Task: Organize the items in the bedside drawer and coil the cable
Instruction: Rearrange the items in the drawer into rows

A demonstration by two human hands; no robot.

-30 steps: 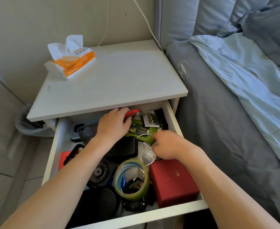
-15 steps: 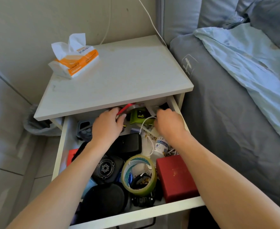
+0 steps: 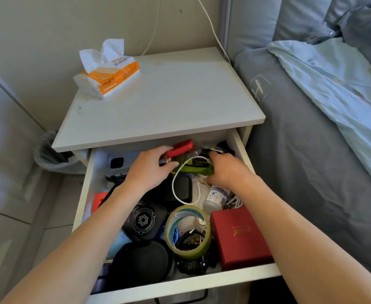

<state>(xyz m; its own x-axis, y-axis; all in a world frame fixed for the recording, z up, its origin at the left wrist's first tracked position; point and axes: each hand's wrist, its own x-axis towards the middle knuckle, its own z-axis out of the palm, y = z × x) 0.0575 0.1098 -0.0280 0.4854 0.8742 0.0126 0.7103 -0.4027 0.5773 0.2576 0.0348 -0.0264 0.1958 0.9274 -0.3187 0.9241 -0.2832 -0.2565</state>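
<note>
Both hands at back of drawer [image 3: 202,281]: left hand [image 3: 147,170] grips red tool [image 3: 180,148], right hand [image 3: 226,170] pinches green packet [image 3: 195,167]. White cable [image 3: 175,183] loops betw. them, light, floppy; take near its end.

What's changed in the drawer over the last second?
The right hand moved from the drawer's middle to the back, onto the green packet. A loop of white cable now lies exposed, and a small white bottle is uncovered. The left hand stayed by the red tool. Tape roll and red box are unmoved.
</note>
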